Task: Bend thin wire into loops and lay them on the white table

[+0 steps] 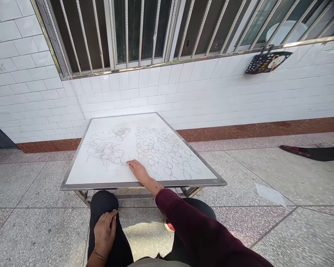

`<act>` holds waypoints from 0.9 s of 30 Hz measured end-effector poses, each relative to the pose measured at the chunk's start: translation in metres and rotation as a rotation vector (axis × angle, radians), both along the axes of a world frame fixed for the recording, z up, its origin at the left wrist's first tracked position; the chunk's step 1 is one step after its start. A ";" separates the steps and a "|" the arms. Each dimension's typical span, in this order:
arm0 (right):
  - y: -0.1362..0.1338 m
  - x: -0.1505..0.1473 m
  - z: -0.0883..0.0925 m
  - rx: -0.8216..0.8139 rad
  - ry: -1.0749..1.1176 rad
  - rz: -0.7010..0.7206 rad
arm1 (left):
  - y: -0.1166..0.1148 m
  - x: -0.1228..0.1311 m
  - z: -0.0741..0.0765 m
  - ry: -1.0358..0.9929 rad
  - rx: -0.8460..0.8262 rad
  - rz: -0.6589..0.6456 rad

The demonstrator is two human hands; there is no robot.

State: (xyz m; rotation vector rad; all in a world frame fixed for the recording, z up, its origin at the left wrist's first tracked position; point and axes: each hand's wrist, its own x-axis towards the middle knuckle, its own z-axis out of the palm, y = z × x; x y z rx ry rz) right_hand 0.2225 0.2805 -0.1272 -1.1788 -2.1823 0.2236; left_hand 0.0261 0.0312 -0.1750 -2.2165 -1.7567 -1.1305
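Observation:
My right hand (138,171) reaches over the white tabletop (80,174), its fingertips pinched at the edge of a loose tangle of thin dark wire-like strands (108,152). A thin strand seems to be between the fingers, though it is very fine. Farther back lies a smaller tangle of strands (120,132). To the right of my hand, rows of strands bent into loops (164,148) cover that half of the table. My left hand (105,228) rests on my left knee, thumb and fingers pressed together; whatever they hold, if anything, is too small to make out.
The table has a raised metal rim (144,184) and stands near a white tiled wall (156,85). Above are barred windows (144,33), with a patterned bag (268,62) hanging from the ledge. A paper sheet (269,194) lies on the floor; another person's leg (317,152) shows at right.

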 end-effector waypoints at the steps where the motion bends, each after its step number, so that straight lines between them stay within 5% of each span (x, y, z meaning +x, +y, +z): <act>1: 0.000 0.001 0.000 -0.001 0.015 -0.016 | 0.000 0.000 0.001 -0.001 -0.003 0.001; 11: 0.000 0.001 -0.003 -0.027 -0.057 -0.011 | -0.002 -0.003 -0.002 -0.008 -0.040 -0.001; 19: -0.007 0.000 0.003 -0.027 -0.084 -0.013 | 0.017 0.012 0.000 -0.005 -0.066 -0.034; 27: -0.019 -0.009 0.022 -0.115 0.045 -0.024 | 0.025 0.022 0.001 0.042 -0.134 -0.085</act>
